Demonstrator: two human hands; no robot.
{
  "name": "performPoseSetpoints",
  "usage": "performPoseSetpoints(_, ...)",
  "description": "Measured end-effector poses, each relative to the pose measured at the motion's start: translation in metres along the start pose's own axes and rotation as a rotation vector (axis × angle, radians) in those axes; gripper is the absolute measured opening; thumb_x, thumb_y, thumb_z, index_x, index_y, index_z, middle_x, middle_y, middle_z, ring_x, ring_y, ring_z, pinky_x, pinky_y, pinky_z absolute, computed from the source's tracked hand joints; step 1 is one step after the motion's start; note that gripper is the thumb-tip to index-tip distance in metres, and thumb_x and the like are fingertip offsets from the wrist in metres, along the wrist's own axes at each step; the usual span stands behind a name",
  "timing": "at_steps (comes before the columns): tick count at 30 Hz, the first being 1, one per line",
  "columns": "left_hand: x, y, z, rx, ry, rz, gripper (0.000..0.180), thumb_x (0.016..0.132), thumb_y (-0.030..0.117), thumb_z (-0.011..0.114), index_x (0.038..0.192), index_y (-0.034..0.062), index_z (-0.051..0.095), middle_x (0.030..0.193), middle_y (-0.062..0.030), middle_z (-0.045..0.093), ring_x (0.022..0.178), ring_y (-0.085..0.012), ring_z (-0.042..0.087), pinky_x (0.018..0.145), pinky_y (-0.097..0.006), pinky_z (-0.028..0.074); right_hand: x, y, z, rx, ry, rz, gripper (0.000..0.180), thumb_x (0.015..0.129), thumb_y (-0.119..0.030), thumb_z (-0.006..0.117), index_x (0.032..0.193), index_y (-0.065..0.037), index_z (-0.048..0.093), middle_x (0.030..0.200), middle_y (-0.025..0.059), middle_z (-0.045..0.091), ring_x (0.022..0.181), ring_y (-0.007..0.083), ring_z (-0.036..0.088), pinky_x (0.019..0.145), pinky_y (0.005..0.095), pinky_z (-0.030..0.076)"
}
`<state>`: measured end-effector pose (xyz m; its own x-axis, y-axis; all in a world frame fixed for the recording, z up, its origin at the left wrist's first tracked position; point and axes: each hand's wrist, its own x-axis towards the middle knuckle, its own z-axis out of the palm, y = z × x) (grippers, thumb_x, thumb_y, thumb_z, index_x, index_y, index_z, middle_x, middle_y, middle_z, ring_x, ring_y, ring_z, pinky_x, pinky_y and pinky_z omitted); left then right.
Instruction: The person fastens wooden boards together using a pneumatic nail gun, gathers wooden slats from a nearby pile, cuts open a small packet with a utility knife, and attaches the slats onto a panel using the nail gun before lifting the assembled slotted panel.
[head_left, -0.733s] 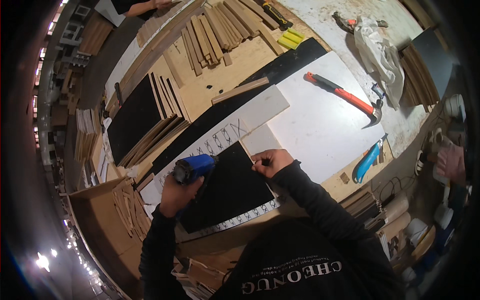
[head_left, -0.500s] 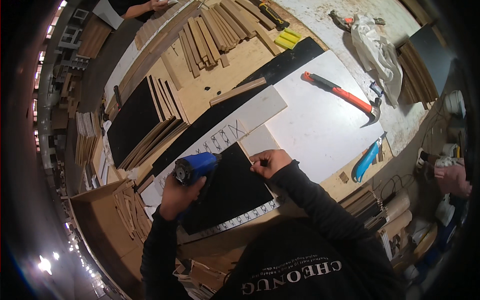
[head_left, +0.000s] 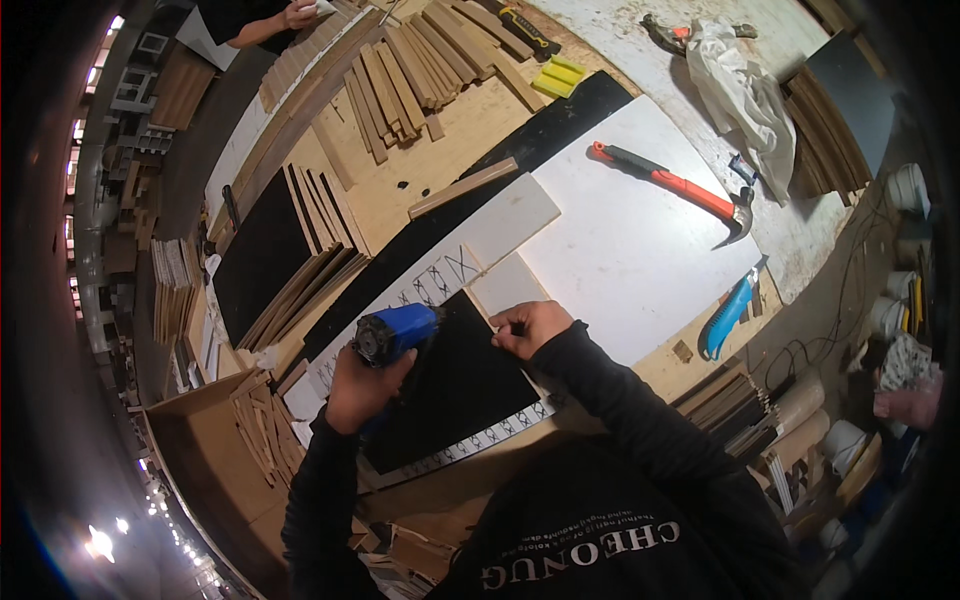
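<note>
My left hand (head_left: 362,390) is wrapped round a blue nail gun (head_left: 405,325), held over the left part of a black panel (head_left: 450,370). Its nose and lower end are largely hidden. At the panel's right edge, my right hand (head_left: 535,328) has its thumb and fingertips pressed together beside a thin pale wooden edge. Whether anything small sits between those fingers cannot be made out. White strips with black cross marks (head_left: 485,437) run along the panel's near edge and its far left side. A pale board (head_left: 512,282) lies just beyond my right hand.
An orange-and-black claw hammer (head_left: 680,190) rests on a white board (head_left: 625,260). Right of it lies a blue utility knife (head_left: 728,318). Stacked black panels (head_left: 270,260) stand left, wooden strips (head_left: 415,70) lie at the back, and a box of offcuts (head_left: 200,450) is near left. Another person's hand (head_left: 300,14) shows at far left.
The whole view has shifted slightly, moving the bench things a little left. Both hands keep nearly the same places, the left still round the nail gun and the right at the panel edge.
</note>
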<state>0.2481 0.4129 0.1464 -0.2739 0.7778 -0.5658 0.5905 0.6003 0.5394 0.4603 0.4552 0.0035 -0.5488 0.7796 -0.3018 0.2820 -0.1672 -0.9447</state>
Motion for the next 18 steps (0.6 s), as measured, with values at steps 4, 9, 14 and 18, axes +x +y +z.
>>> performPoseSetpoints(4, -0.002, 0.003, 0.0, -0.025, -0.009, -0.017, 0.025, 0.077, 0.021, 0.067, 0.084, -0.0018, 0.059, 0.059, -0.005, 0.058, 0.048, -0.0103, 0.055, 0.046, -0.025, 0.044, -0.001, 0.001, 0.0, 0.066, 0.028, -0.014, 0.019, 0.075, -0.007, 0.056, 0.089, -0.001, 0.066, 0.072, 0.012, 0.066, 0.067, 0.0214, 0.065, 0.065, 0.0283, 0.051)
performPoseSetpoints(9, -0.004, 0.02, 0.002, -0.083, -0.031, -0.009, 0.023, 0.078, 0.02, 0.066, 0.083, -0.0011, 0.059, 0.058, -0.0032, 0.056, 0.049, -0.009, 0.053, 0.046, -0.024, 0.043, 0.0, 0.001, 0.0, -0.052, 0.021, -0.023, 0.015, 0.076, -0.007, 0.061, 0.089, -0.002, 0.066, 0.073, 0.0075, 0.067, 0.071, 0.0151, 0.067, 0.066, 0.0239, 0.051)
performPoseSetpoints(14, 0.004, 0.025, 0.007, -0.131, -0.051, 0.001, 0.021, 0.079, 0.02, 0.066, 0.082, -0.0002, 0.058, 0.058, -0.0024, 0.055, 0.049, -0.0083, 0.053, 0.046, -0.024, 0.043, 0.001, 0.004, 0.0, -0.049, 0.031, -0.051, 0.017, 0.075, -0.009, 0.061, 0.089, -0.002, 0.066, 0.074, 0.0078, 0.067, 0.07, 0.0162, 0.066, 0.066, 0.0244, 0.051)
performPoseSetpoints(18, 0.008, 0.027, 0.011, -0.091, -0.053, -0.011, 0.021, 0.079, 0.02, 0.066, 0.081, -0.0003, 0.058, 0.058, -0.0025, 0.055, 0.049, -0.0084, 0.053, 0.046, -0.023, 0.043, 0.001, 0.005, -0.003, -0.099, 0.048, -0.072, 0.018, 0.075, -0.011, 0.061, 0.09, -0.002, 0.066, 0.074, 0.0079, 0.067, 0.07, 0.0173, 0.066, 0.066, 0.0249, 0.051)
